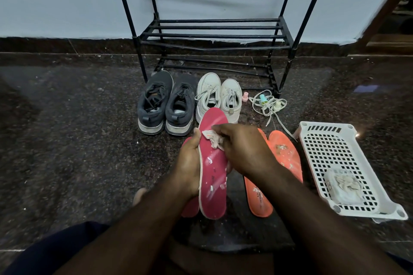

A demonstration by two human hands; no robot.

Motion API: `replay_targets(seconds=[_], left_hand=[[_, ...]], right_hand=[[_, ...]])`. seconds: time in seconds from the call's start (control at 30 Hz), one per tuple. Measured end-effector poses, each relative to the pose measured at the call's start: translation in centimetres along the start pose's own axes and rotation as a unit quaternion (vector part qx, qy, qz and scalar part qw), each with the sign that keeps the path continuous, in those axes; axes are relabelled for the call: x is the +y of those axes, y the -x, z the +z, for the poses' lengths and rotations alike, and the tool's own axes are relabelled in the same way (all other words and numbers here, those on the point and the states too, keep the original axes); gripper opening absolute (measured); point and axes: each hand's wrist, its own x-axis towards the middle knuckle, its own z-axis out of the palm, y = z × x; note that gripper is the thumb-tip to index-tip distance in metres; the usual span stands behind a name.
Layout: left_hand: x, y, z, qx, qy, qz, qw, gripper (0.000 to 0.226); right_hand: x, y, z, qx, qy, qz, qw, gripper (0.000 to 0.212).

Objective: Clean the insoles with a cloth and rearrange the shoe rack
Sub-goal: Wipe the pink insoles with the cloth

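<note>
Pink foam insole (212,163) held up over the dark stone floor (67,140), mid-wipe.
Left hand (190,163) grips its edge; right hand (243,147) pinches a crumpled white cloth (213,139) against it. White flecks remain; two orange insoles (285,154) look unwiped, and the black metal shoe rack (214,33) stands bare.

I see a dark speckled stone floor (67,140) meeting a pale blue wall (55,0) above a dark skirting band (67,44); at far right, possibly a wooden door frame (388,2).
</note>
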Motion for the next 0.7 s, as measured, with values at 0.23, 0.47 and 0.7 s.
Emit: replay_targets(seconds=[0.23,0.47,0.7], left_hand=[[-1.4,-2.3,0.8,0.008,0.005,-0.022,1.0,0.063],[-2.2,-3.2,-0.1,0.012,-0.022,-0.024,0.999,0.069],[-2.0,-3.0,0.0,0.015,-0.022,-0.031,0.999,0.063]], right_hand=[[1.5,-0.4,2.1,0.03,0.107,-0.035,0.993,0.025],[2.9,-1.8,0.7,0.116,0.055,0.025,0.991,0.027],[2.2,-1.1,1.5,0.024,0.105,-0.002,0.994,0.028]])
